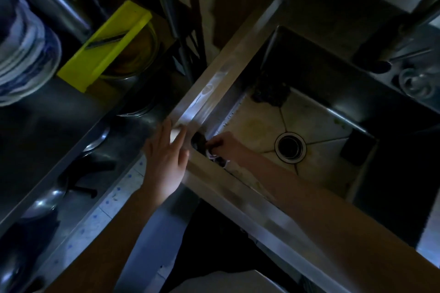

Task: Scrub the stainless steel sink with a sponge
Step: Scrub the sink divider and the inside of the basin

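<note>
Sink rim (238,200) of stainless steel runs slantwise across the near part of the view, and the right forearm crosses over it into the basin. At the near left corner the left hand (166,162) lies flat on the rim, fingers straight and slightly spread, holding nothing; it looks like a brace.

Just right of it, inside the basin and below the rim, the right hand (226,146) has its fingers curled round the sponge (202,144), a dark wad with a pale edge, too dim to make out well. The sponge sits jammed into the corner where the left wall meets the near wall, left of the knuckles, so this hand is the working one.

From that corner the seam along the left wall runs away toward the far end, and the pale sink floor opens out to the right. The drain (290,147) lies to the right of the fingers, apart from them. My guess is that the next stroke has to go along the seam or rightward over the floor.

Farther off, a dark clump (269,95) rests in the far left corner of the floor, and a yellow slicer (104,47) lies well left of the sink.
</note>
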